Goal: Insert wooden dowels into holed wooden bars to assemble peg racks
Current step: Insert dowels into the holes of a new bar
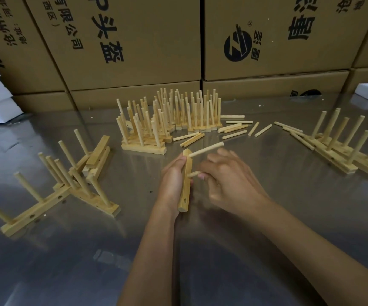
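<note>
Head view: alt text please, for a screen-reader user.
A person's left hand grips a holed wooden bar while the right hand holds a dowel at one of its holes. Finished peg racks and loose dowels lie on the metal table.

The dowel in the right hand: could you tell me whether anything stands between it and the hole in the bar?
Nothing visible does. The right hand pinches the dowel with its tip already at the side of the wooden bar, which the left hand grips; another dowel sits higher up the bar.
</note>
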`<state>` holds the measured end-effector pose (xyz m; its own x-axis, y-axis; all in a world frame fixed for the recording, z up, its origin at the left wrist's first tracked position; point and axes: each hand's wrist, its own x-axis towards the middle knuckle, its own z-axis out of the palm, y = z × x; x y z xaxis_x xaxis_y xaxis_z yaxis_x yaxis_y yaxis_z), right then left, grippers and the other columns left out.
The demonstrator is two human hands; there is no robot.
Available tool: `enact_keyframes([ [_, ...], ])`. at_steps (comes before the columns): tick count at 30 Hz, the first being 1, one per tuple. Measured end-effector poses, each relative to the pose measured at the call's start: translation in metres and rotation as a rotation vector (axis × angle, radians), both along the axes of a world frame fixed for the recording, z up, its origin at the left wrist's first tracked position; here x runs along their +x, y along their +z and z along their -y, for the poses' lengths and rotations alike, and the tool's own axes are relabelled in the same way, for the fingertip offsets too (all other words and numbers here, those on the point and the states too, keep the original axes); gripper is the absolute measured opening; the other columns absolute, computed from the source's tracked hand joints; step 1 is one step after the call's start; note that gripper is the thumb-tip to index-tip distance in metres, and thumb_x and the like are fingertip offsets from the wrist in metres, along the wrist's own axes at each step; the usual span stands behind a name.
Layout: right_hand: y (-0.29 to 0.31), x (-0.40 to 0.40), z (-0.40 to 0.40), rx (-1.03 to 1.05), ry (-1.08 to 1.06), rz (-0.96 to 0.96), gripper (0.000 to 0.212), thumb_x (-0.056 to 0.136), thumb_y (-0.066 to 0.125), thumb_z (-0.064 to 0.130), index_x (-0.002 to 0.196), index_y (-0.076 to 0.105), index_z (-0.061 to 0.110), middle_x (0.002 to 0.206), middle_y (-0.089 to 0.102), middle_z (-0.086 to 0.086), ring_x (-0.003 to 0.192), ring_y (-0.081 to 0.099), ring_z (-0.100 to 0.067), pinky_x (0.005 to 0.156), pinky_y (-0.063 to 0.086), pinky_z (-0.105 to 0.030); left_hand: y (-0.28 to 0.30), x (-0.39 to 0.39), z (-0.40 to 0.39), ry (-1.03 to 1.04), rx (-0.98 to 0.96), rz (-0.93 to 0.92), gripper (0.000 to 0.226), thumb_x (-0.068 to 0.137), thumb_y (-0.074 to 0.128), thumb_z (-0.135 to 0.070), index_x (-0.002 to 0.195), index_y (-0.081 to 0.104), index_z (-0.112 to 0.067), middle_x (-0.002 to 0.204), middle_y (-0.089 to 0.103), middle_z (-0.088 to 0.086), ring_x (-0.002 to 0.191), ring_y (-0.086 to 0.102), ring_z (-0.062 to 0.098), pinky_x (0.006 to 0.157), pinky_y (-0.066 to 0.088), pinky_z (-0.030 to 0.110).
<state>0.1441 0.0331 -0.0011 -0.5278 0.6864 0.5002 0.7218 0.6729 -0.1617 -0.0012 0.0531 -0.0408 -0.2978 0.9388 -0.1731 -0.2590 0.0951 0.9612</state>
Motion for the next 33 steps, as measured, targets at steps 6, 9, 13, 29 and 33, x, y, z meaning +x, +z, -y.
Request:
enact_keyframes([
  [6, 0.002, -0.003, -0.001, -0.058, -0.039, 0.029, 0.012, 0.088, 0.055, 0.021, 0.082, 0.065, 0.017, 0.074, 0.034, 0.011, 0.081, 0.032, -0.010, 0.074, 0.026, -0.023, 0.000, 0.003, 0.001, 0.022, -0.002, -0.014, 0.027, 0.100, 0.055, -0.032, 0.123, 0.068, -0.032, 0.105, 0.068, 0.006, 0.073, 0.061, 0.015, 0.063, 0.048, 0.030],
  [9, 0.002, -0.003, -0.001, -0.108, -0.052, -0.018, 0.012, 0.091, 0.054, 0.022, 0.088, 0.065, 0.021, 0.076, 0.037, 0.013, 0.085, 0.038, -0.011, 0.074, 0.029, -0.025, 0.002, 0.002, -0.002, 0.028, 0.012, -0.017, 0.028, 0.101, 0.054, -0.030, 0.125, 0.068, -0.029, 0.112, 0.070, 0.008, 0.083, 0.063, 0.019, 0.065, 0.049, 0.030],
  [13, 0.007, -0.004, 0.003, 0.072, -0.123, -0.049, 0.031, 0.090, 0.054, 0.031, 0.120, 0.059, 0.026, 0.114, 0.049, 0.007, 0.114, 0.040, -0.014, 0.096, 0.031, -0.035, 0.004, 0.007, -0.004, 0.057, 0.024, 0.094, 0.027, 0.103, 0.051, -0.028, 0.118, 0.071, -0.018, 0.080, 0.068, 0.001, 0.066, 0.062, 0.015, 0.063, 0.049, 0.029],
  [29, -0.022, -0.062, -0.139, -0.421, -0.243, 0.044, 0.055, 0.089, 0.053, 0.017, 0.143, 0.047, 0.027, 0.152, 0.041, 0.001, 0.143, 0.027, -0.024, 0.115, 0.020, -0.047, 0.007, -0.027, -0.001, 0.094, 0.032, 0.737, 0.021, 0.102, 0.049, -0.020, 0.098, 0.064, -0.006, 0.063, 0.055, 0.004, 0.045, 0.048, 0.011, 0.041, 0.039, 0.020],
  [33, -0.031, -0.064, -0.137, -0.241, -0.299, -0.019, 0.028, 0.089, 0.057, 0.015, 0.115, 0.066, 0.019, 0.125, 0.061, -0.003, 0.123, 0.045, -0.024, 0.101, 0.032, -0.038, 0.007, -0.026, -0.002, 0.077, 0.021, 0.730, 0.021, 0.102, 0.049, -0.020, 0.096, 0.064, -0.005, 0.062, 0.056, 0.003, 0.044, 0.048, 0.011, 0.041, 0.040, 0.021],
])
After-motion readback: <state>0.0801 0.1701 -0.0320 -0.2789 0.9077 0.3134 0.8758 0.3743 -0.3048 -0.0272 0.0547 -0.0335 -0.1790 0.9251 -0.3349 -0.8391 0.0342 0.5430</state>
